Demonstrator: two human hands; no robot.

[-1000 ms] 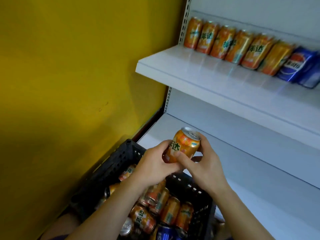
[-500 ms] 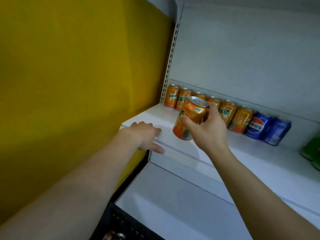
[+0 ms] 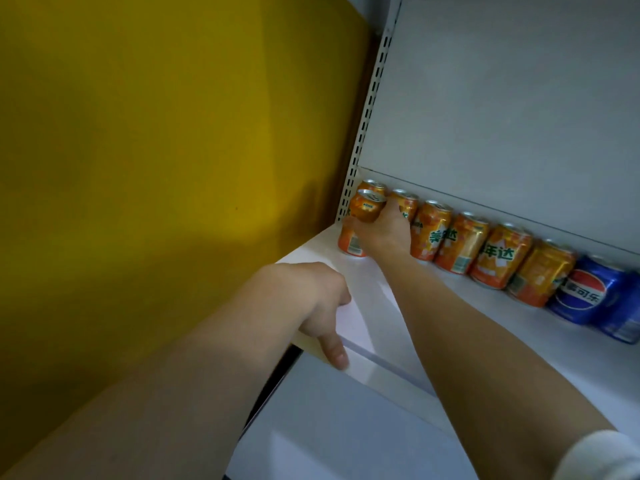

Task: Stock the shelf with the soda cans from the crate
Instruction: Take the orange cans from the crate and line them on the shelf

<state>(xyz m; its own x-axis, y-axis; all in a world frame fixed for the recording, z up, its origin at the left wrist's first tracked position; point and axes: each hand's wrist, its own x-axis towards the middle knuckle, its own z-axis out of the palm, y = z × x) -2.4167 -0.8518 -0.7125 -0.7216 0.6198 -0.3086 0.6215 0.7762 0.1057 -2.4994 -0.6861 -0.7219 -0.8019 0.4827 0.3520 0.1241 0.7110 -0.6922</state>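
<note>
Yellow wall fills the left of the scene, and a white shelf with a perforated upright stands to its right. At the far left corner of the shelf, the right hand grips an orange soda can, fingers curled round its side; the can stands upright with its base on or just above the shelf, in front of the back row. That row of orange cans runs rightward along the back panel, with two blue Pepsi cans at its right end. The left hand rests on the shelf's near front edge, thumb pressed down over the lip, holding nothing.
</note>
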